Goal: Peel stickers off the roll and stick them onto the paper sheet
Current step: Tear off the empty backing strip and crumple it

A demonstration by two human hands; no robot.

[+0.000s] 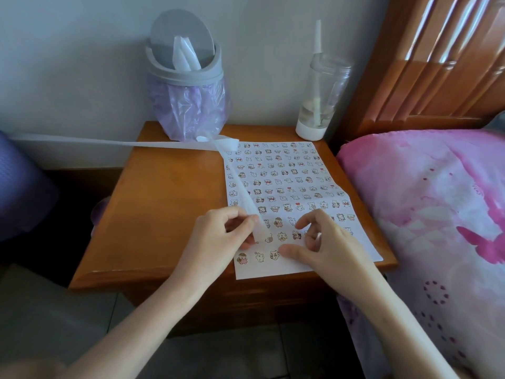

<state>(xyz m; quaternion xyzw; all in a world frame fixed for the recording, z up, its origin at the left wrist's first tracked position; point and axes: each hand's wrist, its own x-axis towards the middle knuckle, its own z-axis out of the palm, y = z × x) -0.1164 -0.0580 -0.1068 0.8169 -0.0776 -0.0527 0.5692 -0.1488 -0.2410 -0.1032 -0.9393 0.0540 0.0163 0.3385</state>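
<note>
Landmark: white paper sheet [273, 271], lying flat on an orange-brown wooden bedside table [169, 201]. It lies toward the table's right side, and its near edge reaches the table's front edge.

Sheet is covered in rows of small cartoon animal stickers [278, 222], from far edge to near edge. A bare margin is left along the near edge.

A long white translucent sticker strip [238, 184] crosses the sheet's left side on a diagonal. It folds at the sheet's far-left corner and runs off well to the left of the sheet, past the table.

Left hand [218, 236]: over the sheet's near-left part. Thumb and fingers are curled and pinch the near end of the strip.

Right hand [328, 244]: over the sheet's near-right part. Thumb stretches out flat on the paper, beside the nearest sticker row. Fingers are bent over the sheet; cannot tell whether they hold anything.

Beyond the sheet's far-left corner: grey round swing-lid bin [188, 75] with a lilac plastic liner, white scraps poking out of the lid.

Beyond the sheet's far-right corner: clear plastic bottle [322, 91] with a white base and a straw, upright.

Right of the sheet: pink patterned bedding [437, 214], with a carved wooden headboard [437, 64] behind it.
</note>
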